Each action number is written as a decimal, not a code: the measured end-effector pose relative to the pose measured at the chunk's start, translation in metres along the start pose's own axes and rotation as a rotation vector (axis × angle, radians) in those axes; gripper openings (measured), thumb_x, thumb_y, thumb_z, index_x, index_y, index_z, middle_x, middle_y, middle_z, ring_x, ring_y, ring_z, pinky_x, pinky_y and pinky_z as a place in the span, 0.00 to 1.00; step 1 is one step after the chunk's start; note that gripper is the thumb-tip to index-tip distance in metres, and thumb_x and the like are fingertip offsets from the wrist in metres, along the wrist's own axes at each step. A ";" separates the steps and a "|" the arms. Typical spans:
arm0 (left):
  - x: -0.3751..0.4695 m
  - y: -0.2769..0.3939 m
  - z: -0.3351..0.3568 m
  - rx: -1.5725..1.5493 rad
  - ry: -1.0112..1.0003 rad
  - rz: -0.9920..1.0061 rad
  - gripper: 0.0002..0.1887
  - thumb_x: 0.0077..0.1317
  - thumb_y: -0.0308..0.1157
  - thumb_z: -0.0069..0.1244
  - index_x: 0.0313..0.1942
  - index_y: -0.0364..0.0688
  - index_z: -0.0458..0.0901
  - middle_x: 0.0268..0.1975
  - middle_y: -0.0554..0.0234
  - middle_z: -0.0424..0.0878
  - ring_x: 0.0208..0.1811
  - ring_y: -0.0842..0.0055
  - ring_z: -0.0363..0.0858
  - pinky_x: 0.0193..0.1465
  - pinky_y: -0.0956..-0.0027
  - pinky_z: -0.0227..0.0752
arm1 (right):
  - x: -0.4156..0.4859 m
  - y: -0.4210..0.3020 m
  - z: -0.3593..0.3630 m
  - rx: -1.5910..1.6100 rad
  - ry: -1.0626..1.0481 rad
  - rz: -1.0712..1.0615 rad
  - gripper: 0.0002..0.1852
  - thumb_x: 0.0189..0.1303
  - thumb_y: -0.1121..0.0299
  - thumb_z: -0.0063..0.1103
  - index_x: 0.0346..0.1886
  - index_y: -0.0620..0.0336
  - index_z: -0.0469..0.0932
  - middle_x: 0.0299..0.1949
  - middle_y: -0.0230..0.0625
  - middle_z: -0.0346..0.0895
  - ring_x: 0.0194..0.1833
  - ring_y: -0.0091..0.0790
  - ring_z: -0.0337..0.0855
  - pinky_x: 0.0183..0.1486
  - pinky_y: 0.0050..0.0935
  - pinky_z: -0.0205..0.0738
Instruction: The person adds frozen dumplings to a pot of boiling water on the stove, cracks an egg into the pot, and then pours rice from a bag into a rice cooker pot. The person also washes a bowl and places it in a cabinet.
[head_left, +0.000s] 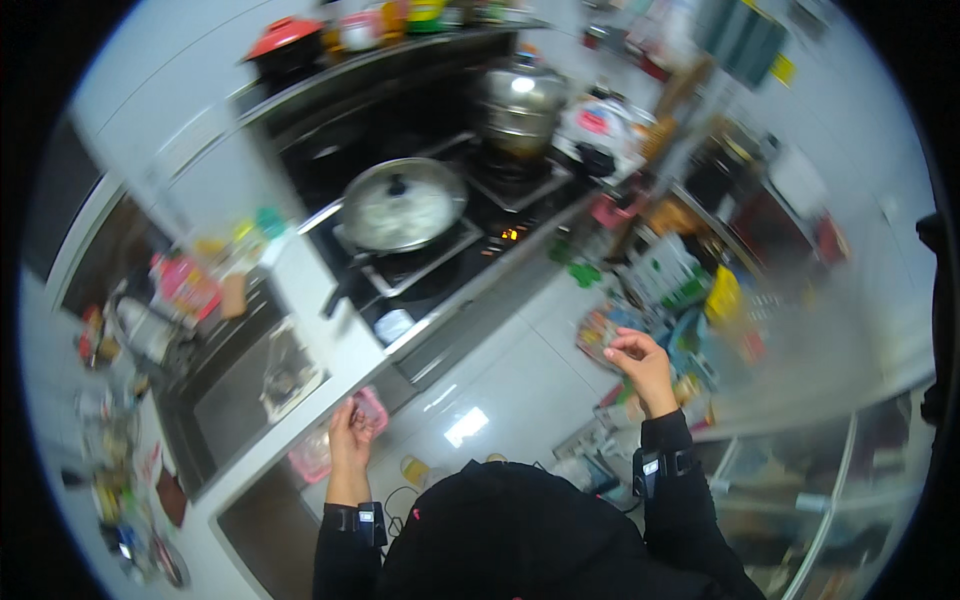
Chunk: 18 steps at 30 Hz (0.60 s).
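My left hand (351, 436) hangs in front of the counter edge, its fingers loosely curled and parted, with nothing visible in them. Below it, a pink plastic basin (373, 409) shows near the floor. On the right, my right hand (643, 365) is raised over a cluttered patch of floor, its thumb and fingertips close together. Blur hides whether something small is between them. Ahead, a frying pan with a domed lid (405, 204) sits on the near burner of the black cooktop (442, 274). A stacked metal steamer pot (523, 105) stands on the far burner.
A steel sink (232, 405) at left has a clear plastic bag (289, 375) at its edge. A red-lidded pot (283, 39) and jars line the shelf behind the cooktop. Bags and boxes (664, 274) crowd the floor at right. A glass-fronted cabinet (787, 480) stands lower right.
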<state>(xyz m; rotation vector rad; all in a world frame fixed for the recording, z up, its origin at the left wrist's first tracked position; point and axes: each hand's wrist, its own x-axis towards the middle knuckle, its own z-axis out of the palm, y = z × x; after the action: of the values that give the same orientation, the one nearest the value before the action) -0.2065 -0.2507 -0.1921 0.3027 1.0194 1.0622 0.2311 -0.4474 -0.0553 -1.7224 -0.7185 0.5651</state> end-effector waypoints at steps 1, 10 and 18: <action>0.004 -0.006 0.009 0.005 -0.079 0.010 0.06 0.64 0.32 0.57 0.38 0.46 0.78 0.33 0.71 0.81 0.29 0.83 0.78 0.32 0.74 0.76 | -0.019 0.007 -0.015 0.077 0.078 0.034 0.05 0.52 0.74 0.70 0.32 0.62 0.84 0.52 0.38 0.77 0.49 0.27 0.78 0.53 0.28 0.71; 0.007 -0.084 0.144 0.198 -0.310 -0.212 0.11 0.62 0.43 0.59 0.38 0.47 0.81 0.38 0.72 0.83 0.37 0.83 0.77 0.39 0.75 0.72 | -0.127 0.054 -0.192 0.262 0.560 0.175 0.14 0.57 0.74 0.65 0.48 0.62 0.82 0.40 0.28 0.81 0.36 0.16 0.75 0.40 0.15 0.66; 0.026 -0.108 0.225 0.398 -0.350 -0.326 0.09 0.65 0.39 0.56 0.41 0.46 0.82 0.35 0.73 0.84 0.33 0.84 0.79 0.36 0.76 0.74 | -0.157 0.075 -0.243 0.304 0.810 0.382 0.15 0.64 0.67 0.59 0.52 0.59 0.80 0.45 0.29 0.82 0.46 0.21 0.80 0.48 0.20 0.70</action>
<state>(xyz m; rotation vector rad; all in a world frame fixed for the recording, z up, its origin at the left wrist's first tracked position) 0.0413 -0.2272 -0.1562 0.6012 0.9171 0.4844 0.3032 -0.7375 -0.0644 -1.6121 0.2628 0.1713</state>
